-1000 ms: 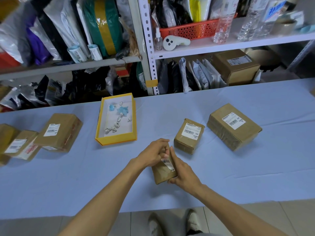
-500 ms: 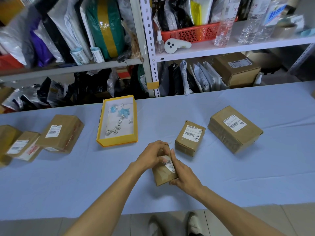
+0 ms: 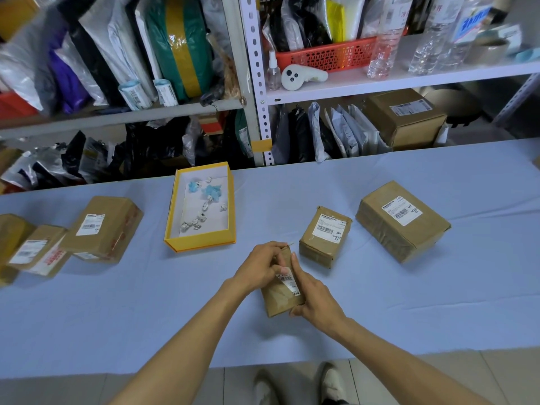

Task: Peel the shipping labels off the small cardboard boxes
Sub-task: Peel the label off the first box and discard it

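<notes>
Beyond the hands, the shelving [image 3: 254, 83] is packed with mailers and parcels, stock kept out of the working area. The blue-covered counter [image 3: 146, 317] under the hands carries the job itself. The largest box [image 3: 403, 220] lies well off to the right of the hands and beyond them, label up, probably waiting its turn. A cluster of labelled boxes [image 3: 102, 229] sits far to the left of the hands, also label up. The yellow tray [image 3: 201, 206] stands open just beyond the left hand, close enough to drop things in without stretching. The crumpled white and blue scraps [image 3: 201, 220] in it look like discarded labels. A middle box [image 3: 325, 236] rests just beyond the right hand, likely next in line. The small box [image 3: 282, 299] is held between both hands, lower end near or on the counter, its labelled face tilted up toward the person for a clear view. The right hand [image 3: 314, 296] wraps its right side and lower corner, bracing it against the pull. The left hand [image 3: 260, 270] is curled over the top, fingertips pinching the upper edge of the label [image 3: 287, 280], apparently to lift it free; how much is loose cannot be told.
</notes>
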